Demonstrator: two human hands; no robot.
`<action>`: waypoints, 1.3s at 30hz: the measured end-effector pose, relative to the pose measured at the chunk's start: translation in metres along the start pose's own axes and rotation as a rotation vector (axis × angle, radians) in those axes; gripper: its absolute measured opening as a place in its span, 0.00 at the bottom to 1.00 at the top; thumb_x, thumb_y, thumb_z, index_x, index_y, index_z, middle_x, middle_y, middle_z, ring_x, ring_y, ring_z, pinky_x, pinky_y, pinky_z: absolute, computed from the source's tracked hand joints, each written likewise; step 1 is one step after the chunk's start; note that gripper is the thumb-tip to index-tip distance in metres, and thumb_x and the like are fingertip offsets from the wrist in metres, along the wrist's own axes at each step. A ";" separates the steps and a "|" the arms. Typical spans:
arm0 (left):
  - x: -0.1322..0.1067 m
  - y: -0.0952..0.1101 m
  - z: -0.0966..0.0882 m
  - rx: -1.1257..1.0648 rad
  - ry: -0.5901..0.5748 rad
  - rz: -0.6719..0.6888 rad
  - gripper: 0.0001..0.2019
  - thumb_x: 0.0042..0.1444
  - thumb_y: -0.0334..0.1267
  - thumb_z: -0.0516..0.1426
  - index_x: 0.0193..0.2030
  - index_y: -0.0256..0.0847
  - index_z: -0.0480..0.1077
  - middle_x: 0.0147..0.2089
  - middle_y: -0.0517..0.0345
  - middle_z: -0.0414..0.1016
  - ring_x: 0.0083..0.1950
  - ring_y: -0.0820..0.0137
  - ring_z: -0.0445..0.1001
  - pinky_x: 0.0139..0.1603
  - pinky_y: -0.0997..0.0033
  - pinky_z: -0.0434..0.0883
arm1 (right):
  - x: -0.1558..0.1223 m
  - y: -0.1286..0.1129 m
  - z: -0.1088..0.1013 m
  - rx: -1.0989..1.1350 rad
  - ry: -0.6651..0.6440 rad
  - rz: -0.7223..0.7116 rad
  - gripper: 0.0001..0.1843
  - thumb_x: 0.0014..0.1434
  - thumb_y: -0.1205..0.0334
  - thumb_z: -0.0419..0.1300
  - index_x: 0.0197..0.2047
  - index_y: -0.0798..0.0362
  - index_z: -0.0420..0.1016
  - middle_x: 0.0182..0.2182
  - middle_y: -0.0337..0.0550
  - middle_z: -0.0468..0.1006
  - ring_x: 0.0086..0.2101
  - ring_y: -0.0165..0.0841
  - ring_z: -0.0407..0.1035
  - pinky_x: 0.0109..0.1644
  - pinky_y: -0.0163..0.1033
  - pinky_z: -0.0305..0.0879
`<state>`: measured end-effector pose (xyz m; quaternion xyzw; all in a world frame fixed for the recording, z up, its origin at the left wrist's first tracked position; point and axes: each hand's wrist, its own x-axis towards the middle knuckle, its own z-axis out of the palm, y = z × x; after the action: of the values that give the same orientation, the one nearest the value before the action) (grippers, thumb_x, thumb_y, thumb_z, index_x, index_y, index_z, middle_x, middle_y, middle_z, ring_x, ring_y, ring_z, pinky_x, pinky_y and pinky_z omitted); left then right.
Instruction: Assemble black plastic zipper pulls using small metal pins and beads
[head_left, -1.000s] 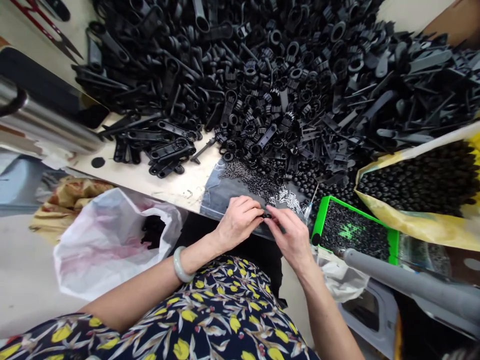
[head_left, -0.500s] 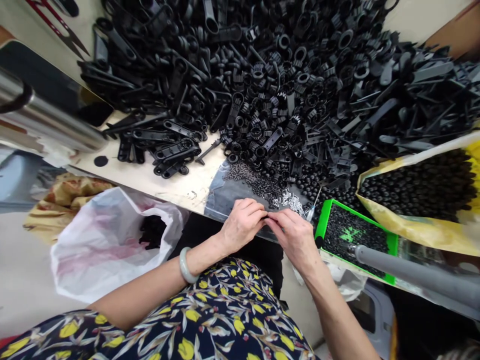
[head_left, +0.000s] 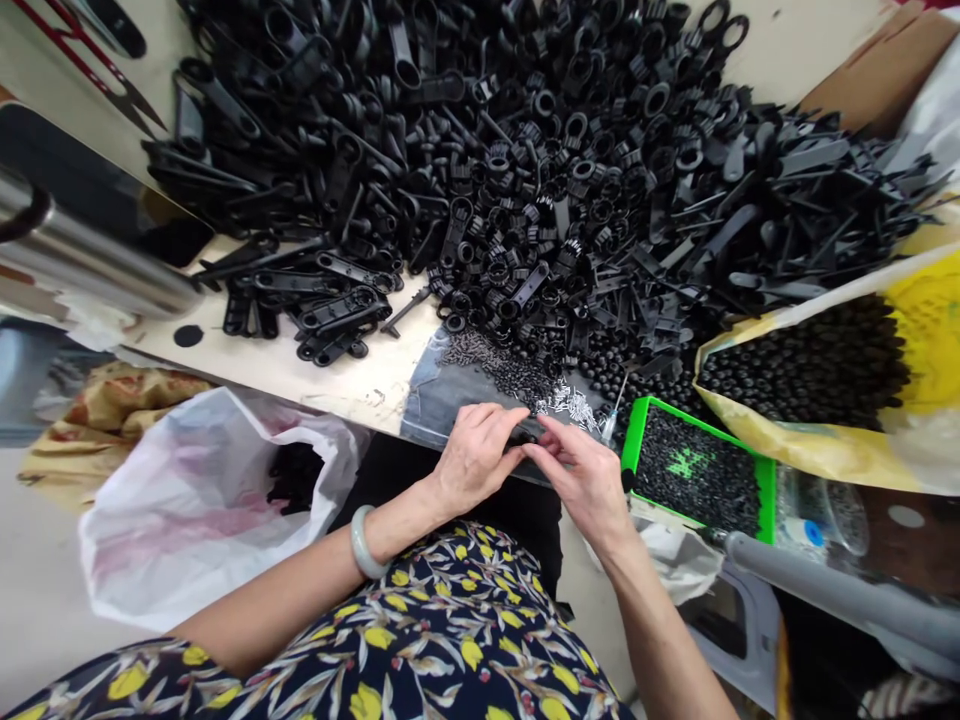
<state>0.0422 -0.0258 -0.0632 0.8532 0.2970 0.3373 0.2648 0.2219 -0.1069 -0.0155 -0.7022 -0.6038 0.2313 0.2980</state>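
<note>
My left hand (head_left: 476, 458) and my right hand (head_left: 581, 482) meet over the table's front edge, pinching a small black plastic part (head_left: 526, 432) between their fingertips. The fingers hide most of it. Just beyond them, a heap of white pins (head_left: 568, 406) lies on a grey-blue sheet (head_left: 442, 392), along with a band of tiny dark pieces (head_left: 499, 365). Behind these rises a large pile of black plastic zipper-pull-like parts (head_left: 540, 190). A pale bangle (head_left: 365, 542) circles my left wrist.
A green tray of small black pieces (head_left: 697, 470) and a yellow-lined bag of black pieces (head_left: 802, 370) stand to the right. A white plastic bag (head_left: 202, 510) sits to the left, below the table edge. A steel cylinder (head_left: 90, 262), red-handled scissors (head_left: 97, 65) and a grey tube (head_left: 832, 590) lie around.
The whole scene has shifted slightly as my head moved. My hands stay together, and the black part now shows a little more between my fingers.
</note>
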 end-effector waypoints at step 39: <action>-0.001 -0.001 -0.002 0.116 0.008 -0.056 0.04 0.68 0.36 0.61 0.45 0.43 0.78 0.49 0.55 0.85 0.56 0.58 0.74 0.58 0.53 0.62 | 0.003 -0.006 0.005 -0.018 0.006 -0.103 0.14 0.73 0.60 0.58 0.58 0.47 0.80 0.44 0.47 0.80 0.41 0.35 0.77 0.48 0.42 0.76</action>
<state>0.0399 -0.0250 -0.0627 0.8571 0.3408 0.3155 0.2228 0.2149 -0.1030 -0.0144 -0.6736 -0.6402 0.2083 0.3050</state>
